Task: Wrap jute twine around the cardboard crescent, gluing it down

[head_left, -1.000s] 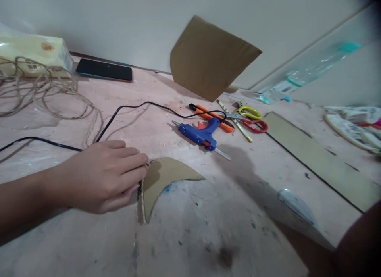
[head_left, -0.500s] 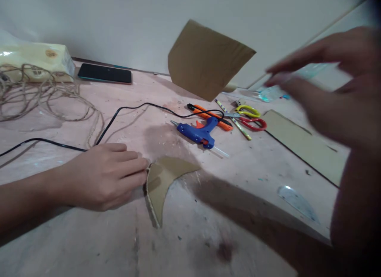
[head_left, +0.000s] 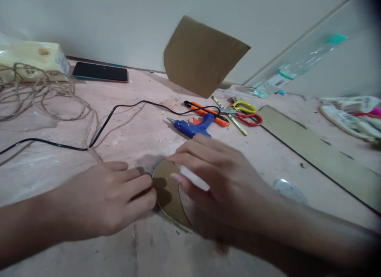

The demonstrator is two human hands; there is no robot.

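Note:
A crescent-shaped piece of cardboard [head_left: 166, 183] lies on the work surface, its outer edge lined with what looks like twine. My left hand [head_left: 107, 197] is closed at the crescent's left edge, fingers bent and fingertips pressed on it. A strand of twine [head_left: 94, 153] runs back from behind that hand. Over the crescent's right side hangs my right hand [head_left: 220, 177], somewhat blurred, with thumb and fingers pinched on a short white strip [head_left: 195, 178]. Just behind it lies a blue glue gun [head_left: 192, 127], its rear end hidden by the hand.
Beyond the glue gun lie an orange cutter [head_left: 220, 120], scissors [head_left: 251, 119] and a pencil [head_left: 240, 128]. A cardboard sheet [head_left: 205, 56] leans on the wall. Around are a phone [head_left: 100, 72], tangled twine [head_left: 44, 98], a cardboard strip [head_left: 312, 150], a bottle [head_left: 294, 70] and a black cord [head_left: 131, 104].
My right hand has come down and left from the upper right to the crescent. The crescent has turned, its lower tip now further right. My left hand has shifted slightly right and nearer.

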